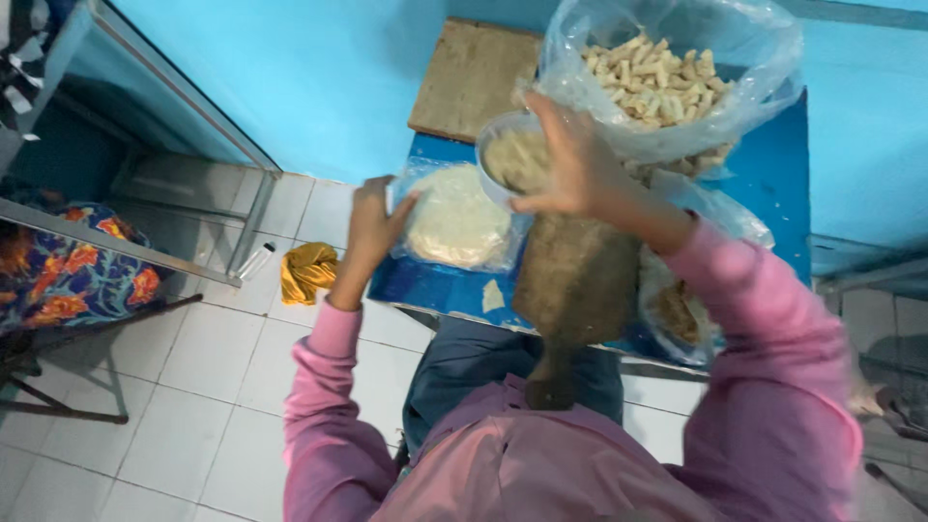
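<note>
My left hand [375, 224] grips the left edge of a clear plastic bag holding a round stack of pale flat wrappers [456, 218] on the blue table [425, 286]. My right hand [570, 164] holds a small clear bowl of beige filling [509, 157] by its rim, lifted above the table just right of the wrappers. A wooden paddle-shaped board [575, 280] lies below that hand, with its handle pointing toward me. Both arms wear pink sleeves.
A large clear bag of several small rolled pieces [657, 77] stands at the back right. A brown wooden board [471, 77] lies at the table's far end. Another plastic bag [677, 309] sits at the right. A yellow cloth [307, 271] and metal frame [246, 222] stand on the tiled floor at left.
</note>
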